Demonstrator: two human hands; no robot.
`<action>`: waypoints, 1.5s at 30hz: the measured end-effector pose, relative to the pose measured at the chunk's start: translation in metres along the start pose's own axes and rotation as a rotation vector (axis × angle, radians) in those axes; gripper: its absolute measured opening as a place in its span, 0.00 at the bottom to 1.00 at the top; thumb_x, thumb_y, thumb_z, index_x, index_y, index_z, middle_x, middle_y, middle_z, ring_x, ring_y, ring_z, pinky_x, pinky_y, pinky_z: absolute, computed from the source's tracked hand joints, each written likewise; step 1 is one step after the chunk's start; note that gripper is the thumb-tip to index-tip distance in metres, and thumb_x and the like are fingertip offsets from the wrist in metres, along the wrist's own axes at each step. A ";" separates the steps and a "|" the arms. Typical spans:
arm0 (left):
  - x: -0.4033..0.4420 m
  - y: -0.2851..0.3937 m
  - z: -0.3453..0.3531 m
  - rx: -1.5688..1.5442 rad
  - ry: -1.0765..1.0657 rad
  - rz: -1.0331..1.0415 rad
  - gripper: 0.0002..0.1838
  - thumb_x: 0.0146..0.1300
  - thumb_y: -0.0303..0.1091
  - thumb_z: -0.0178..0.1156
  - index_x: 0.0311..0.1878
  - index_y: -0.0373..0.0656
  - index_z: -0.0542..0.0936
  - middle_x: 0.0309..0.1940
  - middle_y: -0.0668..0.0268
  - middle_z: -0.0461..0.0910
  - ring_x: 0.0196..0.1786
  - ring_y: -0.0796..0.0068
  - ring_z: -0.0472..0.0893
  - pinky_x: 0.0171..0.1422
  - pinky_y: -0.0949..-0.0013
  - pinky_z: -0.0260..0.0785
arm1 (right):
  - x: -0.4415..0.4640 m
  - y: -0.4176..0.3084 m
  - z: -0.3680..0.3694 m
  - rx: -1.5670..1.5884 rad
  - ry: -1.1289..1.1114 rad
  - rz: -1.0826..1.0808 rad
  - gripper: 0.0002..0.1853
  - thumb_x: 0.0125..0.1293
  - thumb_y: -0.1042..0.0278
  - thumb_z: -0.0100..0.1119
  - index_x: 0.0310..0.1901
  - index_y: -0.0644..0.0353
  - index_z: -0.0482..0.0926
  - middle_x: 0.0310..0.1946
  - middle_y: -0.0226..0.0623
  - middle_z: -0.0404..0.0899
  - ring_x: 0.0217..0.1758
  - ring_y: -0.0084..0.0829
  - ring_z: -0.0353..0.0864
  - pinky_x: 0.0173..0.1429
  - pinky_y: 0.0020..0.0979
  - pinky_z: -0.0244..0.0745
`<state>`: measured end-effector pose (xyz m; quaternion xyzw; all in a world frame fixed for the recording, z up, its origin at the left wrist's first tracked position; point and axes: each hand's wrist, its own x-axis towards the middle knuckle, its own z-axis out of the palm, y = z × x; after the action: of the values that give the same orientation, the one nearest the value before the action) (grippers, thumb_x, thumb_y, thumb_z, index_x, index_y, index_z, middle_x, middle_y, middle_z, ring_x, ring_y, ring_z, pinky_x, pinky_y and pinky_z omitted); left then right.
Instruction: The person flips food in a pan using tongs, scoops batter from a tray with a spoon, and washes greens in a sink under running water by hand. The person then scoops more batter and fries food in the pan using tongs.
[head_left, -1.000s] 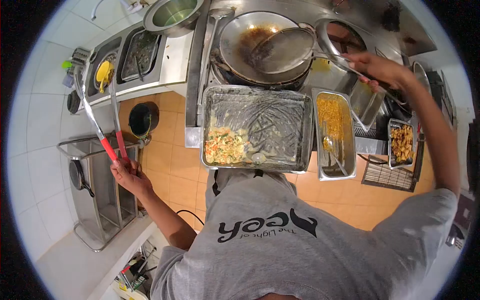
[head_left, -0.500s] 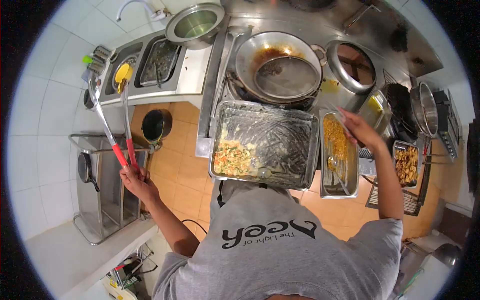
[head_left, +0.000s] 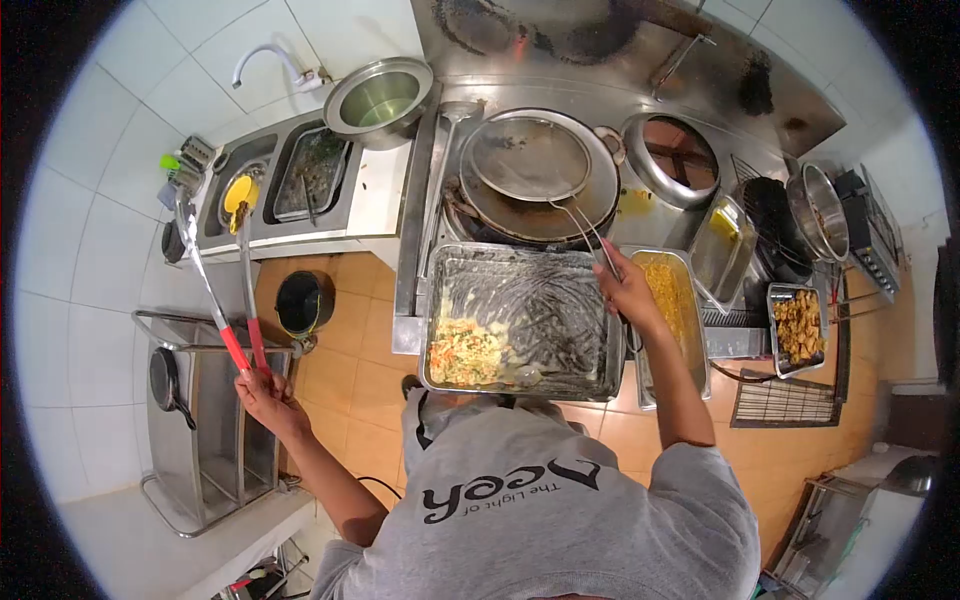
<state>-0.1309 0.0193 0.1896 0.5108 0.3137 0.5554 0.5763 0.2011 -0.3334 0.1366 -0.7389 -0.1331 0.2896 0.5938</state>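
My left hand (head_left: 268,402) is closed round the red handles of long metal tongs (head_left: 212,290), whose arms are spread apart, with something yellow and dark near their far end. My right hand (head_left: 626,285) grips the handle of a wire strainer (head_left: 527,158), its round mesh over the wok (head_left: 600,190). Below the wok, a large metal tray (head_left: 540,320) holds a pale mixture with orange and green bits (head_left: 465,352) in its left corner. Just right of it, partly behind my right forearm, lies a narrow pan (head_left: 697,340) of yellow-orange food.
A pot of greenish liquid (head_left: 378,105) stands beside the sink (head_left: 308,175). Browned pieces fill a small tray (head_left: 798,328) at the right. A dark bucket (head_left: 303,302) is on the floor, near a metal rack (head_left: 195,440). A steel bowl (head_left: 820,212) sits at the far right.
The strainer has moved from the wok's right side to its upper left. My right hand has come left, over the tray's right edge. My left hand still holds the tongs.
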 end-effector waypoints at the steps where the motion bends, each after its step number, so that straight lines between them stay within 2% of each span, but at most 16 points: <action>1: 0.007 -0.002 -0.006 -0.004 -0.008 -0.001 0.14 0.65 0.42 0.51 0.27 0.50 0.61 0.17 0.76 0.56 0.16 0.88 0.54 0.18 0.82 0.44 | -0.007 -0.003 0.010 -0.028 0.025 -0.028 0.30 0.63 0.66 0.54 0.65 0.55 0.55 0.14 0.22 0.62 0.12 0.15 0.58 0.15 0.21 0.55; 8: 0.079 -0.037 -0.051 0.024 -0.083 -0.123 0.14 0.64 0.43 0.51 0.29 0.48 0.62 0.17 0.75 0.58 0.16 0.87 0.56 0.18 0.80 0.47 | -0.052 -0.025 0.087 -0.028 0.210 0.000 0.32 0.62 0.69 0.54 0.66 0.53 0.53 0.13 0.21 0.60 0.12 0.13 0.56 0.15 0.19 0.53; 15: 0.181 -0.058 -0.122 0.108 -0.170 -0.259 0.14 0.64 0.43 0.52 0.28 0.47 0.63 0.16 0.75 0.60 0.15 0.89 0.57 0.18 0.81 0.45 | -0.060 -0.065 0.236 0.050 0.293 0.051 0.31 0.62 0.69 0.54 0.66 0.55 0.54 0.14 0.22 0.61 0.12 0.14 0.56 0.14 0.18 0.52; 16: 0.194 -0.058 -0.132 0.109 -0.153 -0.275 0.14 0.64 0.43 0.52 0.28 0.47 0.63 0.15 0.75 0.60 0.15 0.89 0.57 0.17 0.81 0.45 | -0.053 -0.073 0.259 0.047 0.306 0.081 0.22 0.62 0.67 0.55 0.56 0.63 0.65 0.14 0.25 0.62 0.11 0.14 0.57 0.14 0.19 0.53; 19: 0.230 -0.054 -0.161 0.074 -0.173 -0.269 0.14 0.65 0.43 0.51 0.28 0.47 0.63 0.14 0.75 0.59 0.15 0.88 0.57 0.16 0.81 0.45 | -0.011 -0.080 0.319 0.011 0.140 0.070 0.11 0.62 0.65 0.54 0.40 0.64 0.70 0.14 0.26 0.64 0.11 0.15 0.59 0.15 0.21 0.54; 20: 0.242 -0.051 -0.171 0.080 -0.168 -0.285 0.14 0.65 0.43 0.51 0.28 0.47 0.62 0.14 0.75 0.59 0.14 0.88 0.57 0.16 0.81 0.45 | 0.007 -0.087 0.344 -0.036 0.112 0.010 0.10 0.63 0.65 0.54 0.31 0.61 0.66 0.14 0.26 0.65 0.11 0.17 0.61 0.16 0.21 0.56; 26: 0.286 -0.025 -0.221 0.079 -0.136 -0.254 0.14 0.64 0.43 0.52 0.28 0.46 0.63 0.13 0.75 0.59 0.14 0.88 0.57 0.16 0.82 0.45 | 0.121 -0.079 0.469 -0.077 -0.019 -0.083 0.10 0.63 0.67 0.52 0.39 0.65 0.66 0.16 0.31 0.69 0.15 0.22 0.71 0.18 0.26 0.65; 27: 0.288 -0.023 -0.227 0.068 -0.115 -0.250 0.14 0.64 0.43 0.52 0.28 0.46 0.63 0.13 0.74 0.59 0.14 0.88 0.57 0.16 0.82 0.46 | 0.147 -0.063 0.482 -0.076 -0.044 -0.136 0.10 0.64 0.69 0.49 0.43 0.65 0.65 0.17 0.38 0.72 0.18 0.24 0.76 0.19 0.29 0.68; 29: 0.290 -0.022 -0.238 0.077 -0.043 -0.239 0.15 0.64 0.43 0.52 0.28 0.46 0.62 0.13 0.74 0.59 0.14 0.88 0.57 0.16 0.82 0.46 | 0.164 -0.078 0.503 -0.464 0.000 -0.185 0.12 0.63 0.72 0.48 0.46 0.65 0.64 0.20 0.49 0.75 0.23 0.37 0.80 0.23 0.37 0.71; 30: 0.290 -0.022 -0.242 0.084 -0.008 -0.234 0.15 0.64 0.43 0.52 0.28 0.46 0.62 0.13 0.74 0.59 0.14 0.88 0.57 0.16 0.82 0.46 | 0.189 -0.057 0.506 -0.714 0.116 -0.473 0.13 0.62 0.74 0.46 0.48 0.65 0.64 0.23 0.58 0.75 0.28 0.51 0.78 0.30 0.45 0.70; 31: 0.288 -0.020 -0.247 0.093 0.019 -0.240 0.15 0.64 0.43 0.52 0.27 0.47 0.62 0.13 0.74 0.59 0.14 0.87 0.57 0.16 0.82 0.46 | 0.199 -0.058 0.511 -0.726 0.113 -0.502 0.17 0.60 0.75 0.46 0.52 0.64 0.63 0.25 0.60 0.75 0.32 0.59 0.75 0.36 0.50 0.69; 33: 0.284 -0.018 -0.255 0.108 0.064 -0.250 0.15 0.64 0.43 0.52 0.27 0.47 0.62 0.13 0.74 0.59 0.14 0.87 0.57 0.16 0.81 0.47 | 0.213 -0.062 0.518 -0.796 0.114 -0.519 0.22 0.60 0.75 0.45 0.57 0.61 0.60 0.25 0.58 0.75 0.31 0.58 0.75 0.36 0.49 0.70; 35: 0.283 -0.021 -0.265 0.099 0.089 -0.273 0.16 0.64 0.43 0.52 0.26 0.47 0.62 0.14 0.74 0.59 0.14 0.87 0.57 0.16 0.81 0.47 | 0.242 -0.053 0.512 -0.975 0.041 -0.393 0.29 0.58 0.79 0.44 0.62 0.54 0.57 0.29 0.58 0.76 0.34 0.55 0.77 0.39 0.47 0.71; 37: 0.284 -0.025 -0.272 0.080 0.092 -0.272 0.16 0.64 0.43 0.53 0.26 0.47 0.62 0.14 0.74 0.59 0.13 0.87 0.57 0.16 0.81 0.47 | 0.250 -0.063 0.506 -1.000 0.011 -0.525 0.25 0.60 0.75 0.43 0.61 0.57 0.59 0.26 0.60 0.75 0.31 0.57 0.75 0.35 0.50 0.68; 42: 0.286 -0.030 -0.274 0.066 0.128 -0.266 0.16 0.63 0.44 0.53 0.26 0.47 0.61 0.14 0.75 0.59 0.13 0.87 0.57 0.16 0.81 0.46 | 0.258 -0.069 0.499 -1.064 0.011 -0.450 0.23 0.62 0.73 0.43 0.60 0.47 0.62 0.30 0.59 0.75 0.35 0.58 0.75 0.39 0.51 0.67; 45: 0.291 -0.028 -0.266 0.081 0.109 -0.266 0.16 0.63 0.44 0.53 0.26 0.47 0.62 0.14 0.75 0.59 0.14 0.88 0.58 0.16 0.81 0.45 | 0.256 -0.072 0.499 -1.047 -0.006 -0.417 0.22 0.62 0.73 0.43 0.59 0.46 0.63 0.30 0.59 0.75 0.36 0.58 0.75 0.40 0.51 0.68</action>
<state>-0.3148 0.3670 0.1487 0.4564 0.4318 0.4880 0.6059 0.1233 0.2225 0.0731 -0.8921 -0.4040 0.0635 0.1922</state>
